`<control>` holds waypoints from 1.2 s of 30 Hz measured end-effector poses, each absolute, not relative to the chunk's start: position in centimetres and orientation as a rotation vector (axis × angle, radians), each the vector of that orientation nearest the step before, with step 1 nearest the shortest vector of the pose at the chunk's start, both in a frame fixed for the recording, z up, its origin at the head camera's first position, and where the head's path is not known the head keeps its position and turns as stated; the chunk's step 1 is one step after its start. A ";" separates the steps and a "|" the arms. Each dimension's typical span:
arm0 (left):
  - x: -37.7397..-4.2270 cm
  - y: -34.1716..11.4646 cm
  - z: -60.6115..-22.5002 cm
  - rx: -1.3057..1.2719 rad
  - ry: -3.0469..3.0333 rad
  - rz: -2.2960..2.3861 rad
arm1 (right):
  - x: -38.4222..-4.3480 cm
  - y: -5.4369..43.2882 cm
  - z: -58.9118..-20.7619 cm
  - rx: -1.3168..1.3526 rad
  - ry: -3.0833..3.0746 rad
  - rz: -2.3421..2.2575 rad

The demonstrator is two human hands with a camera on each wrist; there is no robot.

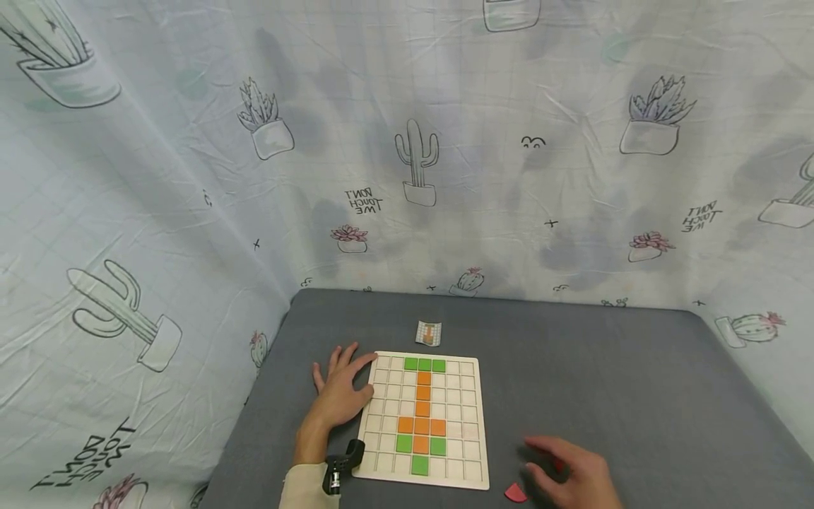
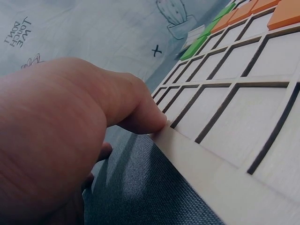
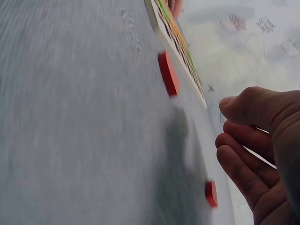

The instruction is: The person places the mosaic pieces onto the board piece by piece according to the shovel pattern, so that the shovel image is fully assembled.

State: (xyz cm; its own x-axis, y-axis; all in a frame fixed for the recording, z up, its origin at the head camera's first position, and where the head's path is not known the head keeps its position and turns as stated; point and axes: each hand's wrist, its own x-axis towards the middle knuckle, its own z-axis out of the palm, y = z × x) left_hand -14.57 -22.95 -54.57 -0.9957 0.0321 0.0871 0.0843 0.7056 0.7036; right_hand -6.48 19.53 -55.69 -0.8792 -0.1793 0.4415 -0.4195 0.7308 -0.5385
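A light wooden grid board [image 1: 467, 424] lies on the table, with orange square tiles [image 1: 422, 408] in a column and short crossbar, plus green square tiles [image 1: 420, 465] at the top and near the bottom. My left hand [image 1: 342, 397] rests at the board's left side, thumb on its edge and index finger at the far left corner; the left wrist view shows the thumb [image 2: 145, 110] pressing the rim. Off the board's right side, my right hand [image 1: 575, 477] hovers over the table, fingers loosely bent and holding nothing. Close to it lie two red pieces, one [image 1: 516, 493] near the board, another [image 3: 212, 193] beneath the hand.
A small card [image 1: 429, 333] printed with a similar grid pattern lies beyond the board. Grey cloth covers the table [image 1: 572, 367]. White curtains [image 1: 477, 177] with cactus drawings hang behind it and at the sides.
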 end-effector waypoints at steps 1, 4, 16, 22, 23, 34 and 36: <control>-14.6 -22.9 -54.6 -0.097 -2.838 -1.178 | -6.4 19.9 -55.8 0.437 -2.580 0.934; -14.6 -22.9 -54.6 -0.099 -2.835 -1.183 | -6.1 20.9 -56.1 0.387 -2.557 0.956; -14.6 -22.9 -54.4 -0.105 -2.838 -1.175 | -5.4 23.9 -56.1 0.214 -2.586 0.809; -14.5 -23.0 -54.5 -0.101 -2.841 -1.175 | -5.4 24.3 -56.1 0.190 -2.625 0.781; -14.5 -23.0 -54.5 -0.099 -2.842 -1.173 | -5.4 24.3 -56.1 0.185 -2.637 0.786; -14.5 -23.0 -54.6 -0.100 -2.845 -1.177 | -5.8 23.7 -56.8 0.194 -2.632 0.823; -14.5 -23.0 -54.6 -0.101 -2.843 -1.179 | -5.8 23.6 -56.9 0.208 -2.623 0.846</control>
State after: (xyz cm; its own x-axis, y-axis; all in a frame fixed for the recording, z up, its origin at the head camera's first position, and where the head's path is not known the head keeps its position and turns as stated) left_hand -14.48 -22.99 -54.61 -0.9959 0.0365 0.0826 0.0842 0.7050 0.7042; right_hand -5.80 23.57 -56.86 -0.9185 -0.0247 0.3947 -0.2506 0.8084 -0.5326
